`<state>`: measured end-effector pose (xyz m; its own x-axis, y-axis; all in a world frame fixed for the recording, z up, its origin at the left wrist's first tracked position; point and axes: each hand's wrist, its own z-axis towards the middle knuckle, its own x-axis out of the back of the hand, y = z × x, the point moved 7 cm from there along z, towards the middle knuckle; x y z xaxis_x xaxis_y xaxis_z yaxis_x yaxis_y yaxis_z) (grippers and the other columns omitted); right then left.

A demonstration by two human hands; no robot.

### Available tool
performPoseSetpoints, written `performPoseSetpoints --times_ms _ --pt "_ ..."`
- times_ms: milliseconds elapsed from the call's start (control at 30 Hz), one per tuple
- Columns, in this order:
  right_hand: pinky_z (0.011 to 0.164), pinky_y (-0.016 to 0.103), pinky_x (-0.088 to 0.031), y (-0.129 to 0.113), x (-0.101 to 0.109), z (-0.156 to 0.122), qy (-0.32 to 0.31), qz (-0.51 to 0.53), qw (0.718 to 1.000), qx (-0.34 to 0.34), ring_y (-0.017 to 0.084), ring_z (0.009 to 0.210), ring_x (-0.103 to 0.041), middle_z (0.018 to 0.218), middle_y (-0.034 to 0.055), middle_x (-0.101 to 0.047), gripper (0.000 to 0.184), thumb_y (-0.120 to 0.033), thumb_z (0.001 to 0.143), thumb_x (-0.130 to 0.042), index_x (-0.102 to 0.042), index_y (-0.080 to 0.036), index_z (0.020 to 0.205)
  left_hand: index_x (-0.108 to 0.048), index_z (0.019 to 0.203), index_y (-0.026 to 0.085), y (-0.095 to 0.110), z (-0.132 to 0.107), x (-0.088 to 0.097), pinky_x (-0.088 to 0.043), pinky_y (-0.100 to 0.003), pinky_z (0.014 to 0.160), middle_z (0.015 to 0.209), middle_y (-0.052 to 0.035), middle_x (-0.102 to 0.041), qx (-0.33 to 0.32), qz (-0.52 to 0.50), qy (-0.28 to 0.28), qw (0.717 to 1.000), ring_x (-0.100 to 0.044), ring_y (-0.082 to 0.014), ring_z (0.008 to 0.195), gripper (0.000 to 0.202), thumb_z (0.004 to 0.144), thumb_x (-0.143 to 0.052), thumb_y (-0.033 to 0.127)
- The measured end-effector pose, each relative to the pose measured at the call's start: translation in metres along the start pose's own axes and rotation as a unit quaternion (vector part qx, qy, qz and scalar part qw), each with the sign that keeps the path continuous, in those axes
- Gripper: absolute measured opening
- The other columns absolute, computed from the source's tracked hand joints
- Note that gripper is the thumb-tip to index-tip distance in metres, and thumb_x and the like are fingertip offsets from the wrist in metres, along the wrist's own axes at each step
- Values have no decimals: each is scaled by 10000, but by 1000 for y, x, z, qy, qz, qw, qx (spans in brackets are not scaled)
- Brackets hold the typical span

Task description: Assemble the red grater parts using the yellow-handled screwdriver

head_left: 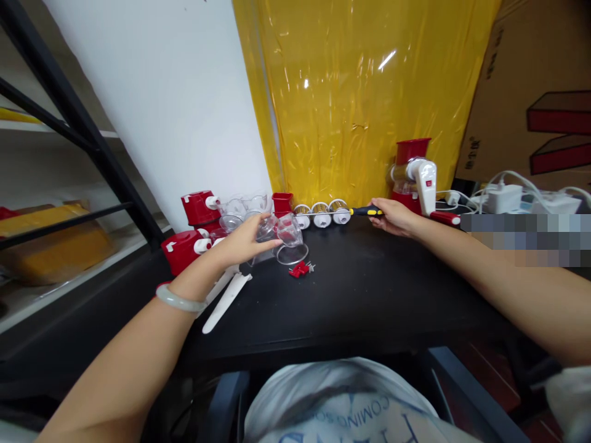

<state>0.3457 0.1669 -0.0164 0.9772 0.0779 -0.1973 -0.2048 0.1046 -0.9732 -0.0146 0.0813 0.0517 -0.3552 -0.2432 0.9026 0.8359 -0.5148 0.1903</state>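
Observation:
My left hand point(252, 241) is at a clear plastic housing point(290, 231), its thumb and fingers on either side of the plastic. The housing lies tilted, with a round clear rim toward me. In my right hand point(392, 215) is a screwdriver point(367, 211) with a black and yellow handle, its shaft pointing left. Behind the shaft stand several metal grater drums point(322, 215) with white ends. Small red parts point(300, 269) and some silver-coloured pieces lie in front of the housing. White handle pieces point(226, 303) rest below my left hand.
Red plastic bases point(182, 251) and more clear housings point(240, 206) stand on the left of the black table point(351, 295). A red hopper point(282, 203) is behind. An assembled rotary grater point(422, 181), white chargers with cables point(505, 198) and a carton point(530, 80) are on the right.

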Motion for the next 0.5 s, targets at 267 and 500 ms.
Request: performPoseSetpoints --times_ms 267,500 --pt "431 159 -405 0 5 1 4 -15 1000 -1 73 400 -457 517 -10 -525 233 -235 1038 -391 -524 -189 853 -425 1485 145 8 -3 15 -478 -477 1067 1458 -195 -548 -12 40 38 998 -565 -366 1301 866 825 -687 640" --pt "393 170 -358 -2 10 6 10 -62 998 27 77 380 -428 506 -14 -504 190 -240 986 -460 -514 -195 809 -475 1451 154 18 -4 23 -515 -477 981 1335 -175 -608 -64 120 55 989 -618 -354 1186 818 813 -728 599"
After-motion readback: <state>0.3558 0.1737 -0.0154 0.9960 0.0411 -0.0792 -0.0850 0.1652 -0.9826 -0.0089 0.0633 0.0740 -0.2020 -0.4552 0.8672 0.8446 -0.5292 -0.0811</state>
